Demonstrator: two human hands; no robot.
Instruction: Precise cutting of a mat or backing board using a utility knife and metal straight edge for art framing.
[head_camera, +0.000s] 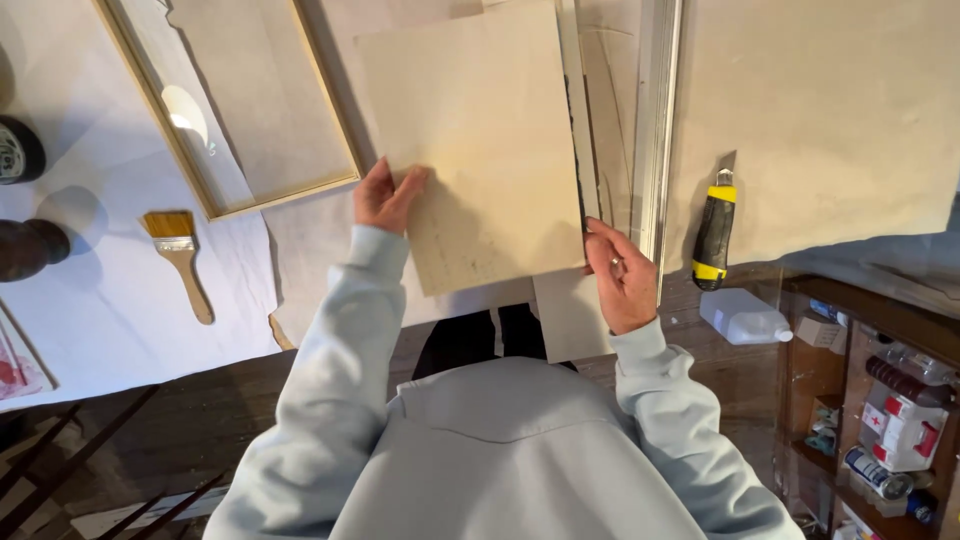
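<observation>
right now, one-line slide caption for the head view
Left hand and right hand hold a pale board on the table; utility knife lies alongside.

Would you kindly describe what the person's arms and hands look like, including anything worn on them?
Both arms are covered by long, loose sleeves of a pale grey-blue sweatshirt, ending in ribbed cuffs at the wrists. The left hand is bare, with no glove or jewellery visible. The right hand is also ungloved and wears a ring on one finger. No watch or bracelet shows on either wrist.
</observation>
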